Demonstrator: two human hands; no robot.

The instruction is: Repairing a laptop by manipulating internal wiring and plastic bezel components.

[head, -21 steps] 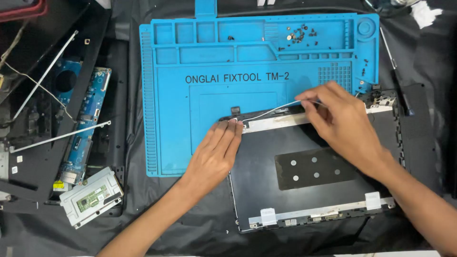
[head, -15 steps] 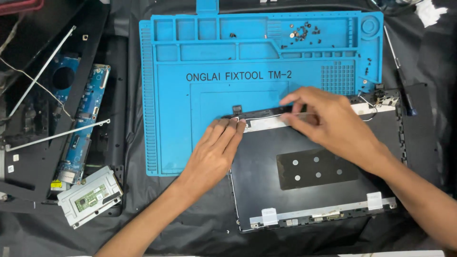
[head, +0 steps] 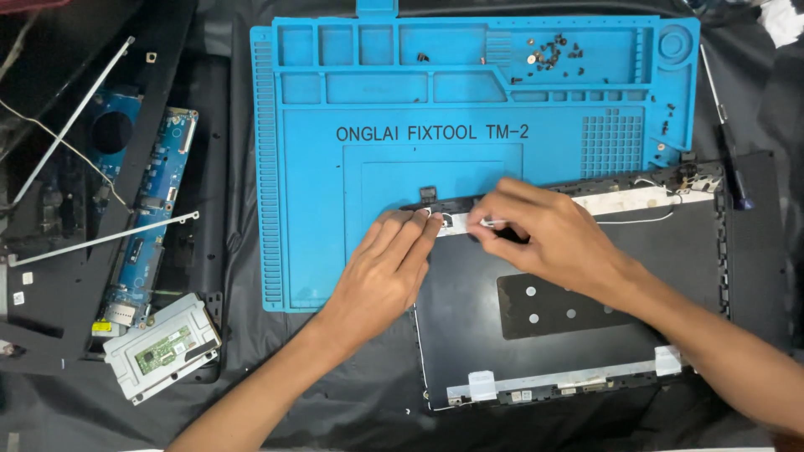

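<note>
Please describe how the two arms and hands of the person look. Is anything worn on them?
Both forearms are bare as far as the picture shows: no sleeves, gloves, watch or bracelet. The left hand and the right hand carry no rings that I can see. The fingernails look short and unpainted. No markings or bandages are visible.

Dark black cloth-covered work surface [head: 335,385] fills the view, wrinkled; even overhead light, soft shadows. No walls or windows visible.

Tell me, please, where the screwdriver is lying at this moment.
In the head view the screwdriver lies at the far right on the dark cloth, just past the right edge of the blue mat, beyond the right hand.
</note>
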